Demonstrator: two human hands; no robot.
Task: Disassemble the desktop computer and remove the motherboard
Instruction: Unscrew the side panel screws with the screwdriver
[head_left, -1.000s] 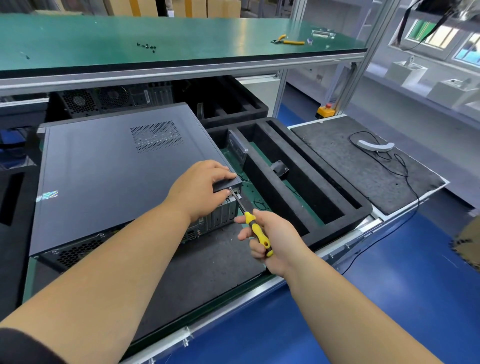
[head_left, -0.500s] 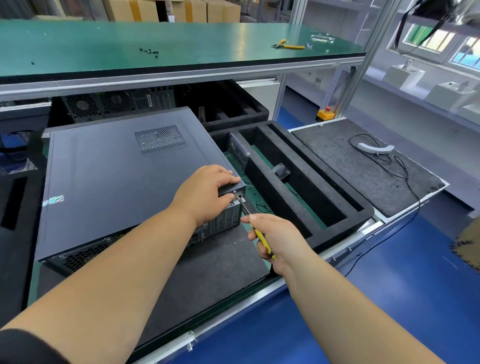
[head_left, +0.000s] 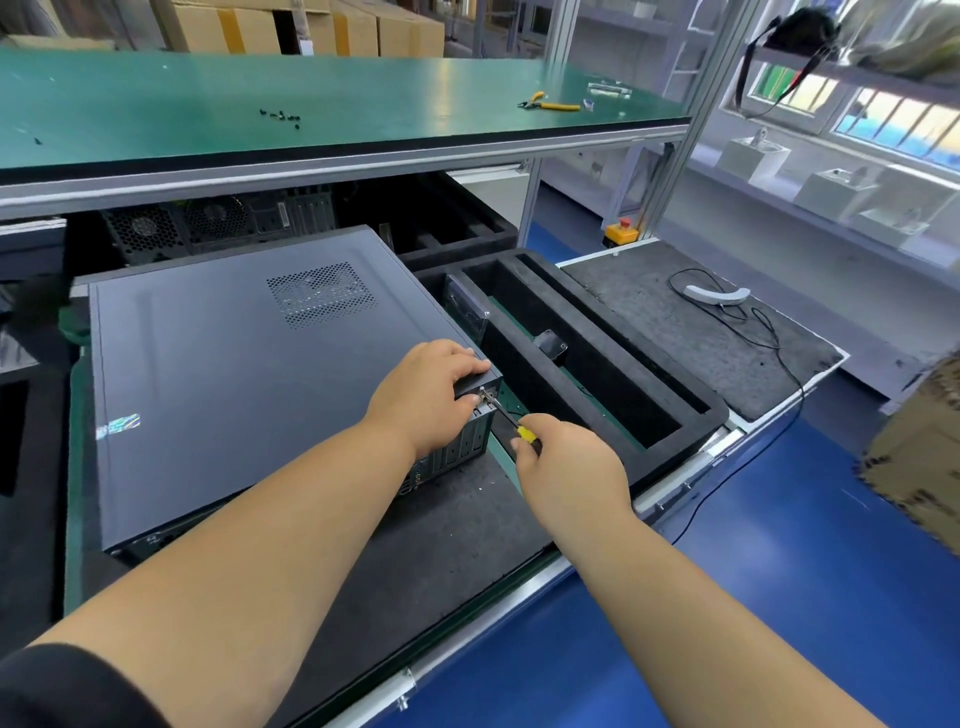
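Note:
A dark grey desktop computer case (head_left: 234, 374) lies on its side on a black foam mat, its rear panel facing me. My left hand (head_left: 423, 392) grips the case's near right top corner, fingers curled over the edge. My right hand (head_left: 563, 462) holds a yellow-handled screwdriver (head_left: 506, 415). Its tip sits at a screw (head_left: 482, 389) on the rear corner, just beside my left fingers. The motherboard is hidden inside the closed case.
A black foam tray (head_left: 597, 364) with long slots lies right of the case and holds small parts. Farther right, a grey mat (head_left: 701, 332) carries a cabled white tool. The green shelf (head_left: 311, 104) above bears loose screws and yellow pliers. The bench edge is near me.
My right hand has slid up the screwdriver and closed in on the case corner, so most of the yellow handle is now covered. My left hand stays on the corner.

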